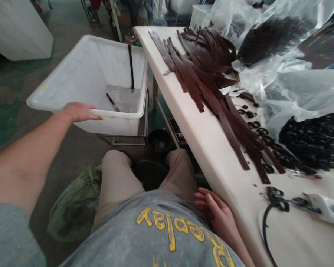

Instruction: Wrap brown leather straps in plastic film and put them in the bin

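Observation:
My left hand (79,112) grips the near rim of a large white plastic bin (108,124), thumb and fingers over the edge. One thin dark brown strip (111,101) lies at the bottom of the bin. Beside the table's near edge, my right hand (213,207) hangs over my lap, fingers loosely bent and holding nothing. On the white table (180,111) a long pile of dark brown strips (206,81) stretches from the far end toward the middle. Small black looped pieces (281,154) lie to the right of the strips.
Clear plastic bags (303,81) cover the table's right side, near a heap of black loops (314,141). A white power strip (330,207) with a black cable lies closer. On the floor are a green sack (75,207) and a dark bucket (159,140).

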Tool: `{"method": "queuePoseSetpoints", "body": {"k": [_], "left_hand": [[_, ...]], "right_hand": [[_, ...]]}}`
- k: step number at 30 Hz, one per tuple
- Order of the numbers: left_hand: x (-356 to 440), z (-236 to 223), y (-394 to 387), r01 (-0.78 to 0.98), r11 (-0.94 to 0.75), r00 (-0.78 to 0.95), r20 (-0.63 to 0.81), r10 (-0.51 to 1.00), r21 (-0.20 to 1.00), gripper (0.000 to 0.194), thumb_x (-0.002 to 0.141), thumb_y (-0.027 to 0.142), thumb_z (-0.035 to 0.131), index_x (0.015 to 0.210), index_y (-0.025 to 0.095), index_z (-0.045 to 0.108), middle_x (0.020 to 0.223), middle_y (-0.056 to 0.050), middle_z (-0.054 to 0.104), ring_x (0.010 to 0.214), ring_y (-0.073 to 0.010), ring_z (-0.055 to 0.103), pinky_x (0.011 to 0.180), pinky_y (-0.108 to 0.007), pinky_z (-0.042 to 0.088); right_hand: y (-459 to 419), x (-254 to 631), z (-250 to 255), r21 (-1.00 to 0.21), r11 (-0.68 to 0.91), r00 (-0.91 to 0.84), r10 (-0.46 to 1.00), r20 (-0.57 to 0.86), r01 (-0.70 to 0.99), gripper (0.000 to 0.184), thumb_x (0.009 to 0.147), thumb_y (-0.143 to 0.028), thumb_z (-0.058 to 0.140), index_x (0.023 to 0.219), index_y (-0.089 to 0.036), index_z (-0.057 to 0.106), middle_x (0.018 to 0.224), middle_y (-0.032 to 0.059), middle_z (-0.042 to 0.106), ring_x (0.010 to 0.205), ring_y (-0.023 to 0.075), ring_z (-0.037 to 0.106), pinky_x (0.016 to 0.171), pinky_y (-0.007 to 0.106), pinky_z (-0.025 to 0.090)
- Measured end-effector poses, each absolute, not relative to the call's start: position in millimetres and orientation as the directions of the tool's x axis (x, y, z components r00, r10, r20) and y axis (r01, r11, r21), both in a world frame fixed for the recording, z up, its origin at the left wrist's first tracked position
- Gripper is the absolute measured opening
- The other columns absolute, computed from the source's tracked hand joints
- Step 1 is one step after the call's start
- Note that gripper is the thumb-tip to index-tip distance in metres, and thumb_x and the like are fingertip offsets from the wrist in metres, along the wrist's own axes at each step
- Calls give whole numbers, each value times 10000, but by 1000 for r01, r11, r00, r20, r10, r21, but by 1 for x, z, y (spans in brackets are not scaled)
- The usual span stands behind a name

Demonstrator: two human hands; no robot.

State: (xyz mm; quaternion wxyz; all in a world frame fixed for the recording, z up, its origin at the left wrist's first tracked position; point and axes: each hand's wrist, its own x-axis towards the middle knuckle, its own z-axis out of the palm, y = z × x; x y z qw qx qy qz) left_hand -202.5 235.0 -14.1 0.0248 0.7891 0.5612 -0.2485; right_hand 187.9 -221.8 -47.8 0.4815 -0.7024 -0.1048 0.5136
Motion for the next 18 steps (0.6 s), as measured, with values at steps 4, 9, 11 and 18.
{"method": "queuePoseSetpoints", "body": {"k": [4,9,11,18], "left_hand": [[-196,-17,232,903,-295,146,-424,894,-311,776,796,788,402,1125,136,667,1053,-73,717,968,-223,600,874,-327,418],[-186,-25,218,913,-287,166,-381,909,-289,695,761,774,451,1056,201,709,1033,-86,741,953,-254,644,783,-293,442],[-186,-29,215,918,-273,164,-350,922,-289,655,749,765,461,1010,223,720,1017,-101,745,949,-287,664,745,-303,452],[-189,-32,202,935,-238,148,-319,936,-263,617,745,756,435,962,254,719,1016,-120,743,961,-313,677,744,-339,472]], "right_hand": [[-174,190,-59,-840,-521,381,753,-537,-153,473,748,-566,712,1052,-204,695,1002,102,740,829,224,701,798,352,549],[-101,179,-74,-924,-383,336,869,-362,-2,544,806,-582,616,1201,-207,628,1275,117,643,1078,276,654,856,370,547],[-58,166,-81,-941,-321,315,908,-275,105,597,829,-577,569,1286,-193,576,1345,121,594,1174,269,606,935,366,517],[126,100,-82,-907,-242,238,957,-165,346,628,875,-433,595,1402,-128,444,1456,175,472,1302,273,495,1067,378,403]]}}
